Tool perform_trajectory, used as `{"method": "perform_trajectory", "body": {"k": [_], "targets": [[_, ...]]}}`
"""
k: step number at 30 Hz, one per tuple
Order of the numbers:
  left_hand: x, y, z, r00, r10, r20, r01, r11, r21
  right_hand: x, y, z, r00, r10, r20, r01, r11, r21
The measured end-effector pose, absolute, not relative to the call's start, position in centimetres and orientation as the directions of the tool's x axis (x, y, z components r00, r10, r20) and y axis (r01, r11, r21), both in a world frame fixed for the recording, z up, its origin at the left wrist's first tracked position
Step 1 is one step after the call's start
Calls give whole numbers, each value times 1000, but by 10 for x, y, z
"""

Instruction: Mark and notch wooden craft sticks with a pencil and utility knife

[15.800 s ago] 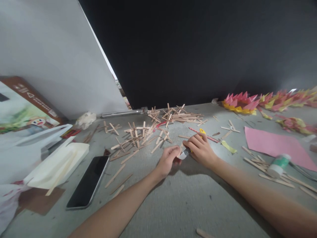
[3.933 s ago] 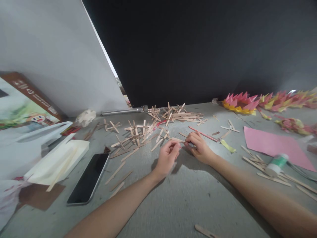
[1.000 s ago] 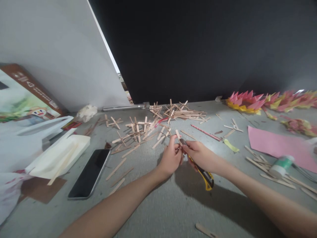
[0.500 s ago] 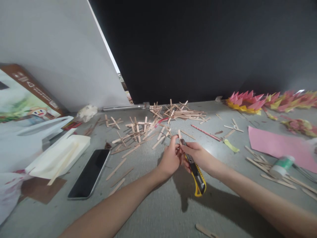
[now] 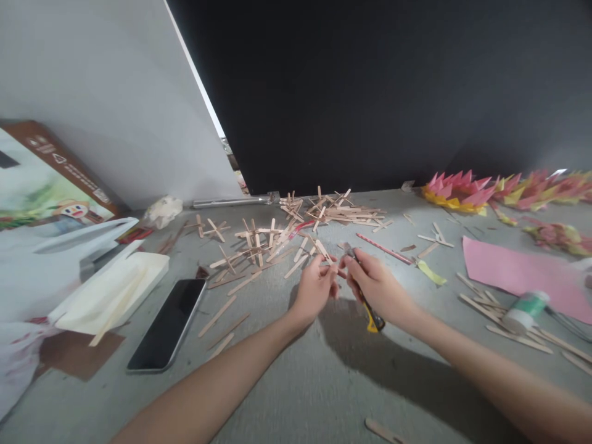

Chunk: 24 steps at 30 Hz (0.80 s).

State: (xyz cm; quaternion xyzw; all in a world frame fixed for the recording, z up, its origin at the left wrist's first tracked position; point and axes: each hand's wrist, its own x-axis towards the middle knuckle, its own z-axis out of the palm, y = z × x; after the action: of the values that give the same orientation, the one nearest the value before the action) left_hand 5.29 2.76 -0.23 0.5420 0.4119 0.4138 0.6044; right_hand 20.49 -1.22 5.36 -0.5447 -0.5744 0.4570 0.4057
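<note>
My left hand (image 5: 314, 288) is closed on a wooden craft stick (image 5: 324, 251), whose pale end points up and away beyond the fingers. My right hand (image 5: 379, 287) wraps around a yellow and black utility knife (image 5: 374, 320). The knife's grey nose shows above the thumb, and its yellow butt sticks out below the palm. Both hands are close together above the grey tabletop, fingertips nearly meeting. Just beyond them lies a heap of craft sticks (image 5: 356, 213), some joined in crosses. Exactly where the blade is relative to the held stick is hard to make out.
A black phone (image 5: 167, 325) and a white paper tray (image 5: 152, 265) lie to the left. On the right are pink paper (image 5: 518, 271), a green-and-white bottle (image 5: 527, 311) and loose sticks. Folded pink and yellow paper flowers (image 5: 457, 191) stand by the dark panel (image 5: 370, 92). A red-striped straw (image 5: 383, 247) lies ahead.
My right hand has turned and shifted slightly right, so the knife is more covered by the palm. The stick in my left hand now leans left instead of standing nearly upright.
</note>
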Motion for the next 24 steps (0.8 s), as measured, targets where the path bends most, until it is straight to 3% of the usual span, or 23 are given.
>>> {"method": "perform_trajectory", "body": {"k": [3,8,12,16,20,24], "targets": [[53,28,0,319,947,-49,-42,66,997,216,9,33,-6,1000,15,279,16,-960],[53,28,-3,327,945,-27,10,25,1000,227,27,14,-127,981,-150,159,-129,-979],[52,26,-6,350,936,-25,54,6,998,226,22,23,-99,995,-34,240,-10,-971],[51,24,-4,395,918,49,193,-135,972,225,19,29,-50,997,62,313,74,-947],[51,24,0,403,894,195,258,-316,913,225,20,28,11,999,43,275,39,-961],[51,25,0,385,909,158,184,-243,952,224,20,28,-27,998,49,148,53,-988]]}}
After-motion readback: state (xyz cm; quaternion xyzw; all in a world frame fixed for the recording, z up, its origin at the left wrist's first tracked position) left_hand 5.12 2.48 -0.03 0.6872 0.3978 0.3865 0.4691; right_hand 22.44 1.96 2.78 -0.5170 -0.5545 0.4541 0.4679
